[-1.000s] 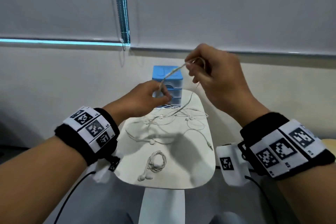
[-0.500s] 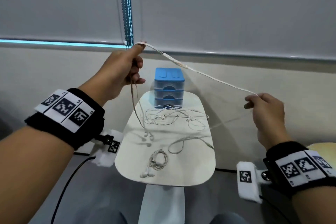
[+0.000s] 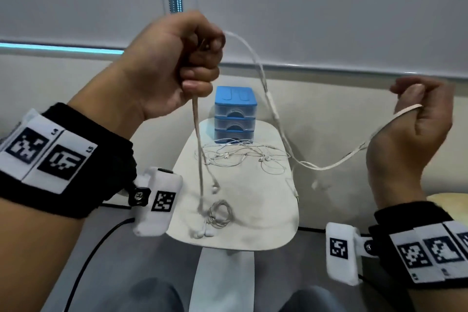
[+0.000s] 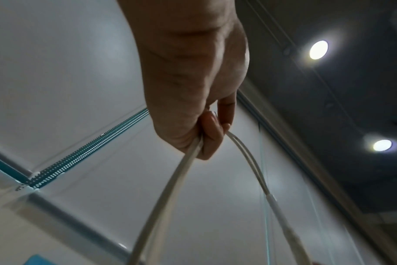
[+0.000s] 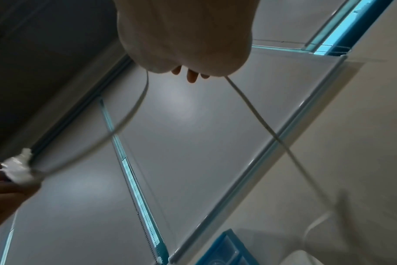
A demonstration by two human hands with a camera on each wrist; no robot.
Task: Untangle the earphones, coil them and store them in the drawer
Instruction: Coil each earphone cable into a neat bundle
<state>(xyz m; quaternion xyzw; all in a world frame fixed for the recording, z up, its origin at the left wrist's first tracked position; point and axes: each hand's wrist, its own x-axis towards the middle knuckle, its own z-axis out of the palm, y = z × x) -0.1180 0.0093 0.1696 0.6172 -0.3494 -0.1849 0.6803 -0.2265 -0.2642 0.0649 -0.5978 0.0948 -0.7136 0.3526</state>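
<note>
Above table (image 3: 268, 223), left hand (image 3: 174, 63) fists earphone cable (image 3: 276, 119) — right hand's (image 3: 415, 124) grip looped, fingertips hidden from wrist view.

White earphones (image 3: 266, 88) sag in a slack loop between the raised left hand (image 3: 172, 63) and right hand (image 3: 415, 121); blue 3-drawer box (image 3: 235, 115) sits below, between them, shut.

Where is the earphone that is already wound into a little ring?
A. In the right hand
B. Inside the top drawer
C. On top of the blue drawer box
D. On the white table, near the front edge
D: the coiled earphone lies on the white table near its front edge, apart from the blue drawer box at the back and from both hands.
</note>
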